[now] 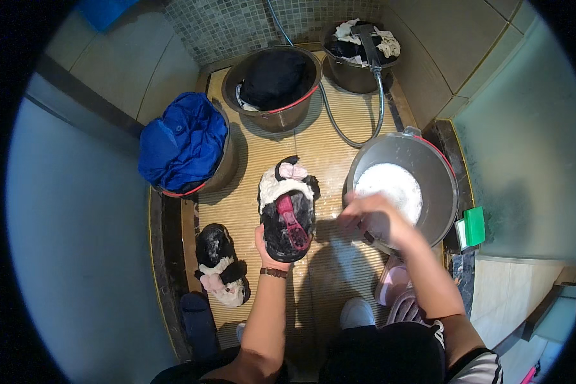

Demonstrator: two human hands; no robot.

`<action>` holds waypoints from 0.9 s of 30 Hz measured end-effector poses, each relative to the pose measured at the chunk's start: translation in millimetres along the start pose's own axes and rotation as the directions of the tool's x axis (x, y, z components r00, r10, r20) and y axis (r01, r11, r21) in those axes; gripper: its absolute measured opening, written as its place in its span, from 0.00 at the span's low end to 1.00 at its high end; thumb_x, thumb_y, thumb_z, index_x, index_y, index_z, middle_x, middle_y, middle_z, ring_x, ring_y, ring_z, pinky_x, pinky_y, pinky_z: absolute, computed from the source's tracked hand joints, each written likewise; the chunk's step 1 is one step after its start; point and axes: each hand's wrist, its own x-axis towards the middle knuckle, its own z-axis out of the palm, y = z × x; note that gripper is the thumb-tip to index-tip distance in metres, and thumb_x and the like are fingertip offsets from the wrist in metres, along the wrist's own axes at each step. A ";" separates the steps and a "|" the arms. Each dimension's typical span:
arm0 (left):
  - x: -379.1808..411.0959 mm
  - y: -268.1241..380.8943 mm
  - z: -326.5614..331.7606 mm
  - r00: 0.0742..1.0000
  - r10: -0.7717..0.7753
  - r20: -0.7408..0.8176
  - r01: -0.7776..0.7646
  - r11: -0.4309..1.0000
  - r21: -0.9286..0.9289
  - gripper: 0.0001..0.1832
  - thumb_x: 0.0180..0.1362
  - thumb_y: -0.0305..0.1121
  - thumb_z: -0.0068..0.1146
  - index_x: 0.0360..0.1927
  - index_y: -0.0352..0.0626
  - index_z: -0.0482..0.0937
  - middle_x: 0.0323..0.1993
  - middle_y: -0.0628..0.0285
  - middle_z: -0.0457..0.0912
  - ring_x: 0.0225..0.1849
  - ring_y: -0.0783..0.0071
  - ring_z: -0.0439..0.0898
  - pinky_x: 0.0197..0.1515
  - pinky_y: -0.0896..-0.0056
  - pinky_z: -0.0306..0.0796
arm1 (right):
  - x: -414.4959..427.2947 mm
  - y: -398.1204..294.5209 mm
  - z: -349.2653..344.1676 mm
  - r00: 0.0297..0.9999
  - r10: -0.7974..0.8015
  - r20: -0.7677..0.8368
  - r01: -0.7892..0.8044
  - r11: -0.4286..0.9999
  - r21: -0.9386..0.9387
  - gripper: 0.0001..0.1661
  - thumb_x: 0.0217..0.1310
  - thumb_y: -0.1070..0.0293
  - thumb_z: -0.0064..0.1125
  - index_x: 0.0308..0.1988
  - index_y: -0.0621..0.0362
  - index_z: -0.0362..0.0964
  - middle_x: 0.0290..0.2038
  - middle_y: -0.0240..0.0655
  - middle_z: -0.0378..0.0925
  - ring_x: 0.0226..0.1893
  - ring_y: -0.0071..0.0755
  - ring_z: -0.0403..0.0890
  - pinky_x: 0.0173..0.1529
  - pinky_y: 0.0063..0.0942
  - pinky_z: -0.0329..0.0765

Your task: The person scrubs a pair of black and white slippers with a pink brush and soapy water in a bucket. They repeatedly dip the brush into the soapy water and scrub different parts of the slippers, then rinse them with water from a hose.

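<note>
My left hand [270, 252] grips the heel end of a plush slipper [270, 189] with a black sole bed, a white fluffy strap and a pink bow. Lying in the slipper is a pink plastic-handled brush [293, 222]. My right hand [372, 213], blurred by motion, is over the near left rim of a large grey bucket [434, 192]; its fingers are too smeared to read. White foamy suds [389, 185] lie inside that bucket. The matching slipper [219, 283] rests on the floor at the left, with pale residue on its sole bed.
Blue cloth [187, 139] overfills a bucket at the left. Farther back stand a bucket [288, 115] with a black item and a bucket [355, 79] of laundry under a shower head [368, 45]. A metal hose [345, 137] loops across the ribbed floor. A green-topped box [474, 225] sits at the right.
</note>
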 end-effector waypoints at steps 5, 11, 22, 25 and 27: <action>18.0 -28.6 17.9 0.968 -0.103 0.229 0.117 0.992 -0.051 0.36 0.52 0.60 0.39 0.60 0.50 0.66 0.56 0.52 0.71 0.52 0.49 0.73 0.45 0.41 0.70 | 51.4 77.5 -173.4 0.738 -0.207 -0.642 -0.520 0.431 -0.737 0.16 0.51 0.64 0.54 0.34 0.66 0.76 0.38 0.53 0.78 0.39 0.56 0.79 0.47 0.41 0.75; 19.2 -26.0 5.6 0.991 -0.033 0.131 0.042 0.997 -0.065 0.30 0.56 0.52 0.38 0.57 0.43 0.69 0.54 0.52 0.73 0.54 0.50 0.73 0.52 0.42 0.68 | 53.1 40.6 -98.9 0.922 0.336 0.192 -0.379 0.686 0.620 0.16 0.60 0.69 0.50 0.46 0.67 0.69 0.39 0.42 0.78 0.37 0.40 0.81 0.46 0.45 0.78; 7.4 -34.6 17.9 0.963 -0.070 0.259 0.093 0.993 -0.077 0.28 0.52 0.46 0.47 0.53 0.39 0.71 0.49 0.53 0.77 0.49 0.58 0.76 0.53 0.54 0.70 | 7.7 -11.4 59.4 0.935 -0.339 0.104 0.286 0.547 -0.787 0.28 0.52 0.66 0.56 0.52 0.69 0.66 0.30 0.54 0.73 0.37 0.55 0.76 0.41 0.35 0.74; 16.0 -37.4 7.2 0.974 -0.081 0.209 0.110 0.985 -0.130 0.30 0.51 0.44 0.49 0.55 0.38 0.68 0.50 0.51 0.75 0.51 0.55 0.75 0.54 0.53 0.69 | 15.9 24.2 79.1 0.922 -0.384 0.047 0.145 0.233 -0.962 0.20 0.54 0.71 0.52 0.47 0.67 0.63 0.30 0.48 0.74 0.31 0.49 0.80 0.33 0.39 0.78; 13.2 -39.7 20.4 0.989 -0.069 0.128 0.080 0.993 -0.090 0.30 0.50 0.43 0.49 0.56 0.38 0.68 0.51 0.51 0.75 0.50 0.54 0.75 0.54 0.53 0.70 | 9.2 9.2 85.8 0.971 -0.234 -0.056 0.016 0.297 -0.955 0.27 0.53 0.73 0.50 0.52 0.72 0.56 0.37 0.57 0.73 0.31 0.54 0.80 0.34 0.39 0.80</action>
